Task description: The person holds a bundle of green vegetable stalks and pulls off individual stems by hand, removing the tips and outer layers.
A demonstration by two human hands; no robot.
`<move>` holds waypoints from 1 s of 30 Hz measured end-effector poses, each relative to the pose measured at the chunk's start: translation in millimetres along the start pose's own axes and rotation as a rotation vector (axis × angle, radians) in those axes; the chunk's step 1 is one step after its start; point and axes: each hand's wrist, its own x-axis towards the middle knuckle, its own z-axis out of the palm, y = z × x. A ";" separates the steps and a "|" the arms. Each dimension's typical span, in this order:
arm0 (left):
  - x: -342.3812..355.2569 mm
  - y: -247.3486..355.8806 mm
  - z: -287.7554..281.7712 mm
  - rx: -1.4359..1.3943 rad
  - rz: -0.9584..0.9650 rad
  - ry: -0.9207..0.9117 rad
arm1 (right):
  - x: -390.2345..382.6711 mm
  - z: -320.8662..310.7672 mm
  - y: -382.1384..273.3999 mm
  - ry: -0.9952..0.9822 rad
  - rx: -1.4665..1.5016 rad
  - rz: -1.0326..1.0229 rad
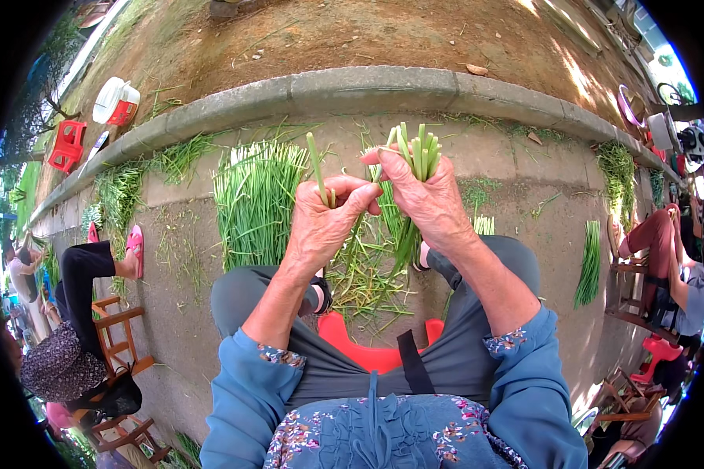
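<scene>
Clenched, the right hand (426, 199) grips a bunch of green stalks (417, 156) upright, cut ends level, seemingly to keep them gathered. Just left of that bunch, the left hand (321, 223) pinches a single stalk (317, 168), held apart from the rest. Below the bunch, trimmings (364, 273) litter the ground above a red stool (364, 352). Beyond it left, a sorted pile (254, 195) lies before the stone kerb (352, 90).

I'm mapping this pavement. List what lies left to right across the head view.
Red plastic stool → white and red tub → spread pile of green stalks → left hand → right hand → long green bundle by a seated person.
</scene>
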 end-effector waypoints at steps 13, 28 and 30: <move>2.4 5.3 -10.4 -0.279 -0.226 -0.127 | 9.7 -15.3 -2.5 0.026 0.032 -0.047; 1.3 -1.2 -2.9 -0.269 -0.233 -0.278 | 5.6 4.7 10.6 -0.179 -0.046 -0.014; -0.4 5.0 -4.6 -0.269 -0.252 -0.328 | 2.2 2.8 6.7 -0.212 -0.144 0.033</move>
